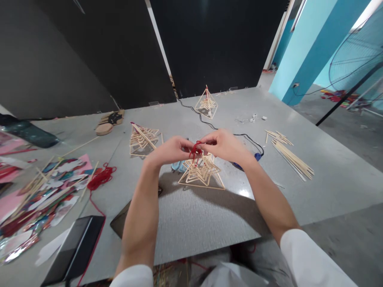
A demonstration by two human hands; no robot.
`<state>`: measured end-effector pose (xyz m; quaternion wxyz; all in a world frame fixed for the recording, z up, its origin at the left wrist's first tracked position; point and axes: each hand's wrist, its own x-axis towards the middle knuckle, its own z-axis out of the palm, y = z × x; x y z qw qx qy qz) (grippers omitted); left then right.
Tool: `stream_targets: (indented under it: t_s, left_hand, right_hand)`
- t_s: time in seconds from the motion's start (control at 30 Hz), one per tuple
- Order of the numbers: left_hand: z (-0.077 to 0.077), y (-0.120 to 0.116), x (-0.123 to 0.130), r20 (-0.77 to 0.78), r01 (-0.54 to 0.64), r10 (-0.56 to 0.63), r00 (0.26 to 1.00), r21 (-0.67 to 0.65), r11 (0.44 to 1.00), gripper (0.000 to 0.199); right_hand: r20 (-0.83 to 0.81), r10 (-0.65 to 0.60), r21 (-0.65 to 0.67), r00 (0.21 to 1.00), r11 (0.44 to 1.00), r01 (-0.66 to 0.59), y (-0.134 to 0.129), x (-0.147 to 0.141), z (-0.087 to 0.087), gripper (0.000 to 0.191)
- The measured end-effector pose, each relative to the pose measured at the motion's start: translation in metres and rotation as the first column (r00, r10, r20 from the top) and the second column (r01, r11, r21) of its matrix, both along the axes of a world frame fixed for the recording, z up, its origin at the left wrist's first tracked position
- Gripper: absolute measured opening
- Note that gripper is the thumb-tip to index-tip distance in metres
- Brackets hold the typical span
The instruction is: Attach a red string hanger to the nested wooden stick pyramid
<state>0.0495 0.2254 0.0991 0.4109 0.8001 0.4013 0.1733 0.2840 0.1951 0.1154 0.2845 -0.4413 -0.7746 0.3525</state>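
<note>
Both hands meet over a wooden stick pyramid (202, 175) that stands on the grey table, its layers forming a star-like nest. Between my fingertips runs red yarn (196, 149), looped at the pyramid's top. My left hand (175, 150) pinches the yarn from the left side. From the right, my right hand (223, 146) has thumb and fingers closed on the same yarn. The exact knot or loop is partly hidden by the fingers. Just behind the left fingertips lies a light-blue object (178, 166), mostly covered.
Another stick pyramid (206, 104) stands at the back; one more (143, 139) lies left. Loose sticks (293, 159) are on the right. A dark cable (206, 119) crosses the table. Red yarn ball (101, 177), scrap pile (44, 195) and black case (74, 247) sit left.
</note>
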Motion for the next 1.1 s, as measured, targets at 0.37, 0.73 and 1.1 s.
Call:
stream_targets:
  t_s: [0.37, 0.73, 1.1]
  left_hand:
    - [-0.011, 0.011, -0.002, 0.062, -0.018, 0.024, 0.998, -0.091, 0.996, 0.024]
    - [-0.027, 0.025, -0.001, 0.178, 0.069, -0.028, 0.984, -0.228, 0.971, 0.028]
    - [-0.042, 0.029, 0.003, 0.276, 0.096, 0.027, 0.961, -0.422, 0.902, 0.032]
  right_hand:
    - [0.017, -0.009, 0.016, 1.0, 1.0, 0.009, -0.002, 0.0, 0.001, 0.034]
    - [0.016, -0.013, 0.024, 1.0, 1.0, 0.013, -0.001, 0.0, 0.001, 0.03]
    - [0.014, -0.013, 0.022, 1.0, 1.0, 0.013, -0.001, 0.0, 0.003, 0.027]
